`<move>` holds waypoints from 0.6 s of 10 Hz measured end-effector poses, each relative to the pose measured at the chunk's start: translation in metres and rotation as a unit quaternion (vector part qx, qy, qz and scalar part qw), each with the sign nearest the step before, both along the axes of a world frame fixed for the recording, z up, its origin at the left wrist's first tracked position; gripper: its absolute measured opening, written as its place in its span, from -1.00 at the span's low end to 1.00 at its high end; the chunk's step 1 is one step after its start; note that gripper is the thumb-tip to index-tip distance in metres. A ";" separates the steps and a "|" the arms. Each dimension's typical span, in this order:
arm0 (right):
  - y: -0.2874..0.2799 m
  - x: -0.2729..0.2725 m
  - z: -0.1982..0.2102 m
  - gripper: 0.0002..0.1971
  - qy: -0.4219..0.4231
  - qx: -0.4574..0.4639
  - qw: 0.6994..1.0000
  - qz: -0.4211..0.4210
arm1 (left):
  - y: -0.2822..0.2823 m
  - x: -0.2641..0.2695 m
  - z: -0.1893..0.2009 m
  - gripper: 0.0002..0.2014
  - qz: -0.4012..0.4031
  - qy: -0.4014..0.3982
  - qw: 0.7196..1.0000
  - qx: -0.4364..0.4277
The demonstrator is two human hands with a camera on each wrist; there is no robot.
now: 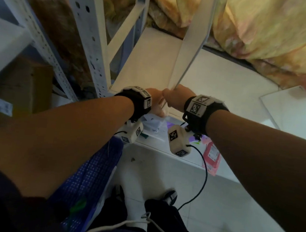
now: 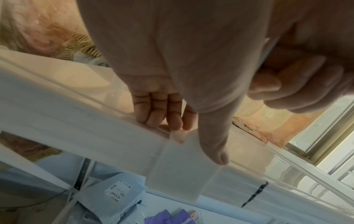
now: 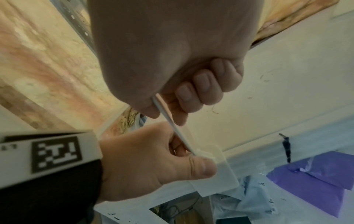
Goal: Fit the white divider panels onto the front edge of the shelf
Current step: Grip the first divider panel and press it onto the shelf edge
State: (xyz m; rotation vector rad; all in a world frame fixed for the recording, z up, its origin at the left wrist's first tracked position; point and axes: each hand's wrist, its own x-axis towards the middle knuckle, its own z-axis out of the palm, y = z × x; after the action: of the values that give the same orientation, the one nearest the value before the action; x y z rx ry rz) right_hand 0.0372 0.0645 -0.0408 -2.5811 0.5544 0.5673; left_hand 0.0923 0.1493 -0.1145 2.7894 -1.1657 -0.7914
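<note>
Shelf [image 1: 149, 63]: white, flat, its front edge under both hands; landmark for everything below.
Divider panel [image 1: 191, 45]: white, thin, standing on edge across the shelf, running from the front edge back toward the yellow cloth; lower front corner at the front edge, between the two hands.
Clip [image 3: 214, 171]: translucent white tab at the panel's lower front end, hanging down over the front edge of the shelf.
Right hand [image 1: 175, 99]: at the front edge, fingers [image 3: 199, 84] curled, thumb and forefinger pinching the thin edge of the panel just above the clip.
Left hand [image 1: 156, 102]: just beside the right hand at the front edge; fingers [image 2: 159, 112] laid over the top of the edge, thumb pressed on the face of the clip, so gripping the clip against the shelf.
Metal post [image 1: 87, 36]: perforated, grey, upright at the shelf's left end.
Yellow cloth [image 1: 267, 29]: bunched behind the shelf, at its back.
Purple packets [image 3: 314, 178]: lying on the level below the shelf.
Floor [image 1: 214, 204]: pale tiles beneath the shelf, feet and a black cable on it.
</note>
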 end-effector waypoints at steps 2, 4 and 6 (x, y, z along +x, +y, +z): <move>-0.001 0.005 0.001 -0.77 0.050 0.061 0.997 -0.012 | 0.004 0.001 -0.007 -0.64 -0.025 -0.025 0.999 -0.016; -0.005 0.002 -0.010 -0.76 0.033 0.088 0.995 -0.020 | 0.009 0.002 -0.007 -0.73 -0.003 0.004 0.999 -0.042; 0.000 -0.002 0.002 -0.72 0.051 0.084 0.995 -0.031 | 0.004 0.000 0.003 -0.58 0.024 0.035 0.999 -0.015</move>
State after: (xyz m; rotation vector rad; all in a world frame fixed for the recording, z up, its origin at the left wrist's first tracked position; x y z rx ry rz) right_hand 0.0352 0.0642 -0.0384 -2.3795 0.5923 0.6980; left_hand 0.0920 0.1534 -0.1119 2.7294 -1.0856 -0.8530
